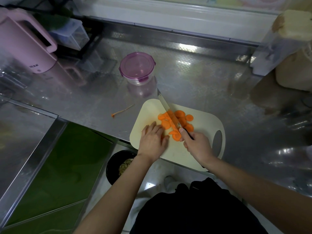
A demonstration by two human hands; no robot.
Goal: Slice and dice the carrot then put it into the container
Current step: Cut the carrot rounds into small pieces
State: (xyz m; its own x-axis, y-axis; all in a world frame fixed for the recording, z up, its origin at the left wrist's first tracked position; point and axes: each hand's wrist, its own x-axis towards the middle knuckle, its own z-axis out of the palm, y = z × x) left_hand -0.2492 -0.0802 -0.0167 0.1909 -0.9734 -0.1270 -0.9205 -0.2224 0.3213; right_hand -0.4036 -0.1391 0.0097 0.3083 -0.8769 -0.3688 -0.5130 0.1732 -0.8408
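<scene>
Cutting board [202, 149]: pale, rounded corners, grip slot at the right end; flat on the steel counter [202, 78], near edge at the counter's front.

Carrot slices [181, 114]: orange rounds in a loose, overlapping heap on the middle of the board, a few strays on the near side between the two hands.

Container [137, 68]: clear round tub, purple clip lid in place, upright on the counter beyond the board's far left corner, apart from it.

Left hand [152, 139]: palm down, wrist over the board's near left corner, forearm angled in from below. Fingers stretched forward, fairly straight and lightly spread, tips laid on the left edge of the heap. Nothing visibly pinched or enclosed. Slightly blurred.

Right hand [196, 144]: back of the hand up, fingers wrapped round the dark handle of the knife [166, 107], one fingertip pushed forward to the base of the blade. Forearm entering from the lower right.

Knife blade: long and pale, slanted from the right hand up and to the left across the heap, tip past the board's far edge, pointing toward the container. Contact of the edge with the board not discernible; blade blurred.

Thin carrot tail [122, 110]: on bare counter left of the board, apart from it.

Pink kettle [25, 43]: far left of the counter.

Black bin [114, 163]: on the floor below the counter front, beside the left forearm, scraps inside.
</scene>
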